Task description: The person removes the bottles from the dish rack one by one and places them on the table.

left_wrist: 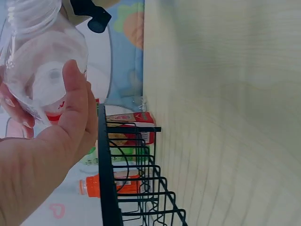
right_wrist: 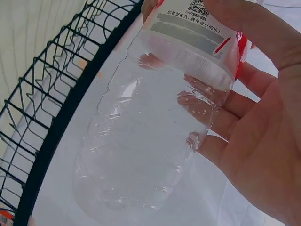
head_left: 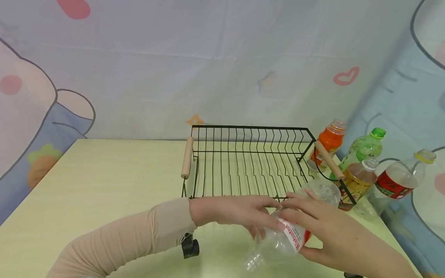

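Observation:
In front of the rack, both hands hold a large clear plastic water bottle with a red and white label. It lies tilted, its uncapped neck pointing down toward the near side and its base toward the rack's right corner. My left hand grips it around the shoulder; the thumb shows against the plastic in the left wrist view. Fingers and thumb of my right hand wrap the labelled middle, and in the right wrist view the clear base extends beyond them.
Behind the hands stands a black wire rack with wooden handles. Along its right side are an orange drink bottle, a green bottle, an amber tea bottle and a red-labelled bottle. A patterned cloth hangs behind the table.

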The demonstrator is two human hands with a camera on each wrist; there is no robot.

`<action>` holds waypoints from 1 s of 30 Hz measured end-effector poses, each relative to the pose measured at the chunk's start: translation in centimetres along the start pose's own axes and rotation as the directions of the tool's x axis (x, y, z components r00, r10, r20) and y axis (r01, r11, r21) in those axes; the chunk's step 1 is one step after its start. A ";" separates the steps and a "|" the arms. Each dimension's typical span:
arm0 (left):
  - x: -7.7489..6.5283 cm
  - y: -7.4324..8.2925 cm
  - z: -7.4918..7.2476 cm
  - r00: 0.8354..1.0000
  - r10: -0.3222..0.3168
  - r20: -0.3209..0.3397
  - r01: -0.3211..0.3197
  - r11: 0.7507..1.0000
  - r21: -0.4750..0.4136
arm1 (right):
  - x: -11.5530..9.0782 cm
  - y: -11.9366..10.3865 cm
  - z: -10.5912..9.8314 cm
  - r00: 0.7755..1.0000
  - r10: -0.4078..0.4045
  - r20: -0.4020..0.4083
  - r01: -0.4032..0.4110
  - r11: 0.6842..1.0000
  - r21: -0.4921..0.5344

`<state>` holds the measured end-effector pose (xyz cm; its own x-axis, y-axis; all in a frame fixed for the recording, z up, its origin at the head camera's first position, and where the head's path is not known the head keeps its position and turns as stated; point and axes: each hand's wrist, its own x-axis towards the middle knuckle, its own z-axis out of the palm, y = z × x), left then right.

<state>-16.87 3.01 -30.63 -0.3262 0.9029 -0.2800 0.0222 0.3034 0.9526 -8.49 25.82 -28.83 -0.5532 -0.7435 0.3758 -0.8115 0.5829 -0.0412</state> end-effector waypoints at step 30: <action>-4.7 -0.7 -2.1 0.857 0.234 -0.459 -0.012 0.899 0.438 | -9.2 5.9 -3.4 0.413 0.736 -0.537 -0.605 0.662 0.442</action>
<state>-17.37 -2.11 -29.78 -0.7078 0.7054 0.0380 0.4375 0.3955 0.8076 -7.60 37.22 -29.36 -0.7240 0.2980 0.6221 -0.2856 0.6915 -0.6636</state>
